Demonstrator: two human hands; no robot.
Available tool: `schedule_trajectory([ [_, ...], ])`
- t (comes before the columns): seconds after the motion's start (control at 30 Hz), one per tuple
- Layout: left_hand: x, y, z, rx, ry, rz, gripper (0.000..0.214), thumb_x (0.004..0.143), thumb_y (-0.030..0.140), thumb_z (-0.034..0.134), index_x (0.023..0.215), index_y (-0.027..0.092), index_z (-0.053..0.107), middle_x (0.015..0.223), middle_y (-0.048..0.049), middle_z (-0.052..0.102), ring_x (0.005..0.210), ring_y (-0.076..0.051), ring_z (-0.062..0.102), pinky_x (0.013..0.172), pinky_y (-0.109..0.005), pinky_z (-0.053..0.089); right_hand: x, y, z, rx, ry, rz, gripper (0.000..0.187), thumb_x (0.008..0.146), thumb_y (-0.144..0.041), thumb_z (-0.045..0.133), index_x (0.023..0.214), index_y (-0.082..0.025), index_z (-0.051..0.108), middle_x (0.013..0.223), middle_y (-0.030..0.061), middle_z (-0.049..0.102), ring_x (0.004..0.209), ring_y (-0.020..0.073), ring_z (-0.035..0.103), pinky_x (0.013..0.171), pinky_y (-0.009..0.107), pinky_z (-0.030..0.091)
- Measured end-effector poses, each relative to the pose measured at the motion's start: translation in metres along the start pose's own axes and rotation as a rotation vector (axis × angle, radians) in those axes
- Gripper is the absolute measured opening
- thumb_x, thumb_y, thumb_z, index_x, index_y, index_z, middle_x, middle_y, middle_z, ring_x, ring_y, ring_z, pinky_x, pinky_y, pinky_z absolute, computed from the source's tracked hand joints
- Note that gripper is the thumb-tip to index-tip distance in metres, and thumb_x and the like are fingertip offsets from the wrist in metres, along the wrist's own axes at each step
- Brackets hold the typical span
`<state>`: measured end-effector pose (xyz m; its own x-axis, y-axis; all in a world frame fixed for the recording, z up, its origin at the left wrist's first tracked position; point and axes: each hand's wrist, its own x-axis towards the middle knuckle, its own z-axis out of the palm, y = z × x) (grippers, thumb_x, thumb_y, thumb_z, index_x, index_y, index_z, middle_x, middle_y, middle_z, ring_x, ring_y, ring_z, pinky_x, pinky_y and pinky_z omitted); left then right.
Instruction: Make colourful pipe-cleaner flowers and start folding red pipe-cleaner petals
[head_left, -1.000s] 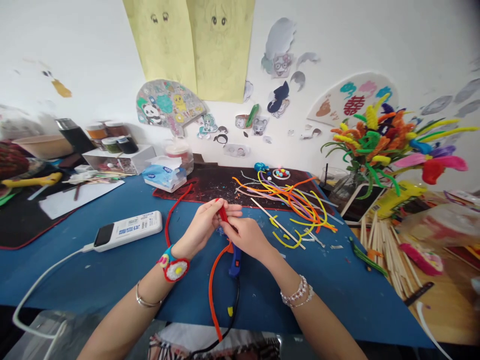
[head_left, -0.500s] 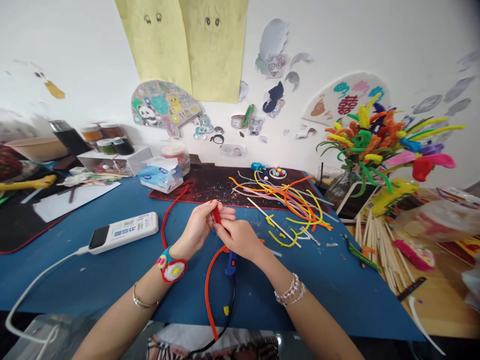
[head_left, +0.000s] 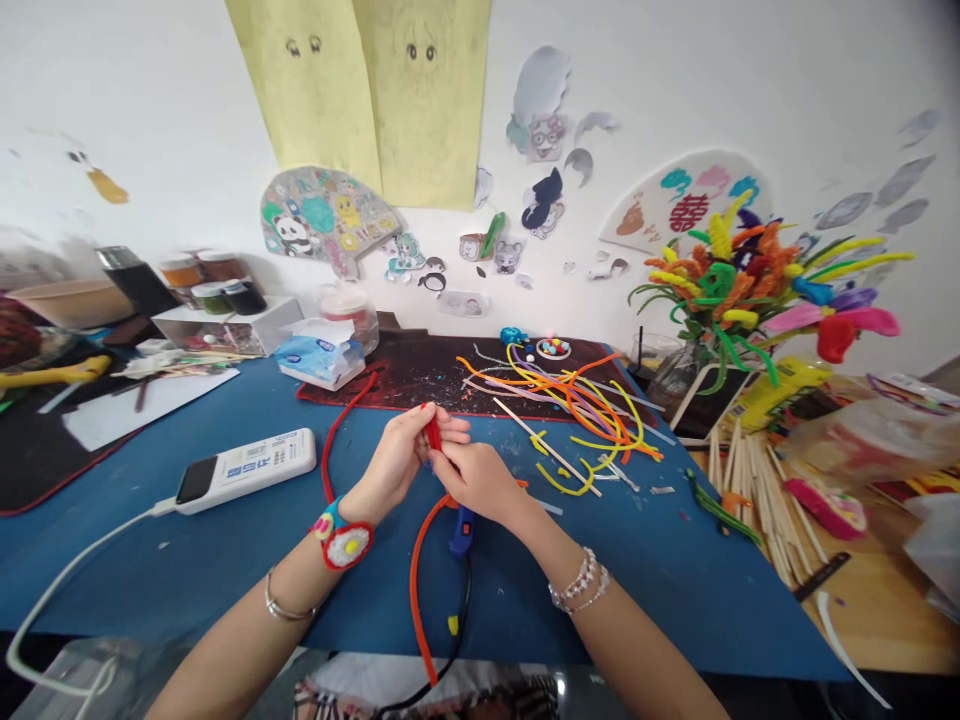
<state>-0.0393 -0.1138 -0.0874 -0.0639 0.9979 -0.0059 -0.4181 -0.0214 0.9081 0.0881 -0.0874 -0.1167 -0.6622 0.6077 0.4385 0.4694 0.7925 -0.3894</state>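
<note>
Both hands meet over the middle of the blue mat. Held between them is a short bundle of red pipe cleaner [head_left: 433, 433], partly hidden by fingers. My left hand [head_left: 405, 445] has its thumb against the red piece, with the other fingers behind it. The thumb and fingers of my right hand [head_left: 472, 478] pinch its lower end. A long red pipe cleaner [head_left: 330, 440] curves on the mat left of my left hand. Under my right hand lie an orange pipe cleaner [head_left: 415, 570] and a blue tool with a black cord [head_left: 463, 532], perhaps a glue gun, mostly covered.
A white power bank [head_left: 247, 470] with a cable lies left. Orange, yellow and purple pipe cleaners [head_left: 570, 390] spread at the back right, near a wooden stick [head_left: 547, 445]. A vase of pipe-cleaner flowers [head_left: 675, 385] stands right, a tissue pack [head_left: 319, 360] back left.
The hands stay together on the red pipe cleaner with barely any movement. The whole view has shifted slightly.
</note>
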Motion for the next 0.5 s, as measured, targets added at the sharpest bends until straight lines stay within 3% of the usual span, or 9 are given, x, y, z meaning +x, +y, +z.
schedule_trajectory([
  [0.27,0.002,0.0,-0.004,-0.005,-0.024,-0.02,0.021,0.083,0.031,0.053,0.076,0.013,0.059,0.081,-0.0111,0.072,0.068,-0.02,0.068,0.05,-0.022,0.049,0.0,0.0,0.002,0.06,-0.001,0.003,0.028,0.09,-0.023,0.041,0.066,-0.017,0.052,0.056,-0.0002,0.055,0.048,0.0093,0.044,0.051,0.023,0.024],
  [0.5,-0.001,0.007,-0.005,0.083,-0.051,0.048,0.029,0.082,0.037,0.058,0.093,0.012,0.067,0.093,-0.0118,0.072,0.082,-0.021,0.067,0.071,-0.027,0.051,0.002,0.001,-0.007,0.164,0.005,0.026,0.034,0.094,-0.028,0.036,0.063,-0.018,0.048,0.054,-0.0024,0.053,0.047,0.0078,0.044,0.049,0.022,0.025],
])
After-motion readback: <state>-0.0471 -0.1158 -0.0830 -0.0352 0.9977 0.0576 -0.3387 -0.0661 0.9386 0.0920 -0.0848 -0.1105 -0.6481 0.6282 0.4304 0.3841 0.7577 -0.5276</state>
